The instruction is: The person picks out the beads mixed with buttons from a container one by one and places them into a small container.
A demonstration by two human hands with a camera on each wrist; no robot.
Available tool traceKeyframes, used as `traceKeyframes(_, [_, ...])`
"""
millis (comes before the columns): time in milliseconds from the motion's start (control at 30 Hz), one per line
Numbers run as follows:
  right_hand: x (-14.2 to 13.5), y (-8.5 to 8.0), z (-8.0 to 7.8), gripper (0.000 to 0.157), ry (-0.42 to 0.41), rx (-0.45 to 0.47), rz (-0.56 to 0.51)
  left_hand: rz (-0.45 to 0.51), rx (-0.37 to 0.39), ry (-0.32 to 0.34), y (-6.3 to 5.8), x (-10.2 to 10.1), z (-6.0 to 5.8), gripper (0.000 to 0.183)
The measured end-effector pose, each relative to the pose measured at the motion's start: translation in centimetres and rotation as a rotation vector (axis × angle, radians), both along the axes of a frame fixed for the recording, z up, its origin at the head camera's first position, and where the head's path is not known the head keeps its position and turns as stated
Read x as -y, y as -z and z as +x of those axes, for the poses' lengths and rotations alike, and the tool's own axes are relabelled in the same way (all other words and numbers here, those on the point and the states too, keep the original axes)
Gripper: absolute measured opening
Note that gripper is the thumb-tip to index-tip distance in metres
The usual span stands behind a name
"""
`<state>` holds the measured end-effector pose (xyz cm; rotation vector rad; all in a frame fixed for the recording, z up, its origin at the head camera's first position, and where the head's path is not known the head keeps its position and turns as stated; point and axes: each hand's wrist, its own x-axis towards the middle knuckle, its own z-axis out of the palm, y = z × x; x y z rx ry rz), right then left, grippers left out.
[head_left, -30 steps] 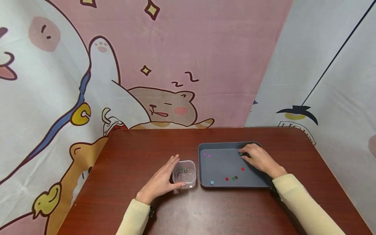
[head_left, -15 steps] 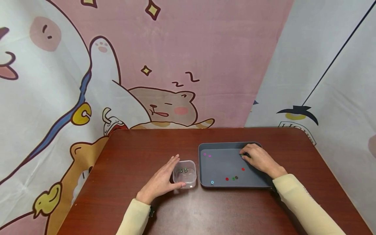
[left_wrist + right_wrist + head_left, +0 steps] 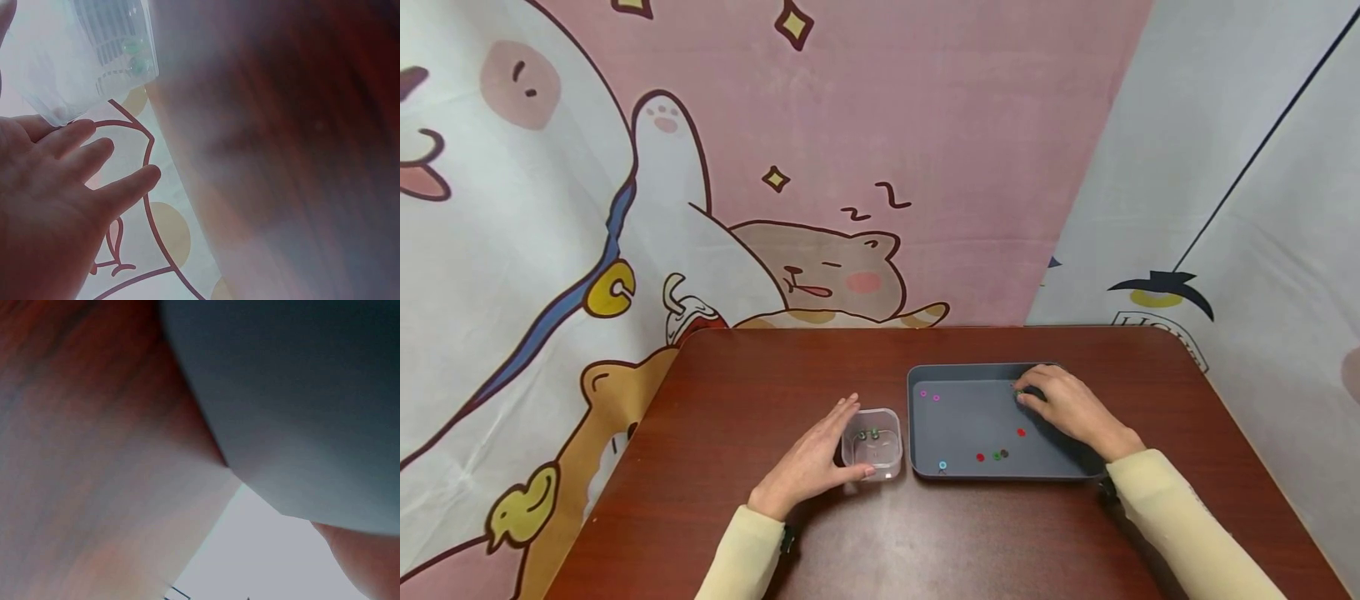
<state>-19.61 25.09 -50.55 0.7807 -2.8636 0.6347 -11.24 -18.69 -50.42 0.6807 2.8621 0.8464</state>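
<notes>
My left hand (image 3: 808,467) is at the left of a small clear plastic box (image 3: 887,446), thumb across its front and forefinger at its far left corner. In the left wrist view the box (image 3: 69,59) stands between thumb and forefinger, the other fingers extended. Two small greenish beads (image 3: 874,434) lie in it. Over the far right part of a grey tray (image 3: 962,429) is my right hand (image 3: 1063,404), fingers bent. Its thumb and forefinger tips are at a tiny green piece (image 3: 1018,392), partly hidden; whether they pinch it I cannot tell.
Scattered in the tray are two pink rings (image 3: 936,398), a light blue ring (image 3: 943,465), red pieces (image 3: 981,457), a green piece (image 3: 997,456) and a dark one (image 3: 1004,453). A brown wooden table (image 3: 775,367) bears everything. Behind it hangs a printed cloth (image 3: 970,167).
The right hand shifts slightly to the right, and its forearm swings a little the same way. My left hand and the plastic box keep their places.
</notes>
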Motion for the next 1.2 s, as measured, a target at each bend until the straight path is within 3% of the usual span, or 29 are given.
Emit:
traceKeyframes(467, [0.8,-2.4,1.8,0.016,-0.027,-0.081,-0.063,-0.014,0.026,-0.018,0.1,-0.1,0.0,0.108])
traceKeyframes(800, [2.3,-2.4,3.4,0.019,-0.066,-0.179,-0.123,0.006,-0.011,0.004,0.0,0.1,0.0,0.107])
traceKeyframes(1200, [5.2,-2.5,5.0,0.026,-0.098,-0.240,-0.220,-0.003,0.015,-0.008,-0.1,0.0,0.0,0.109])
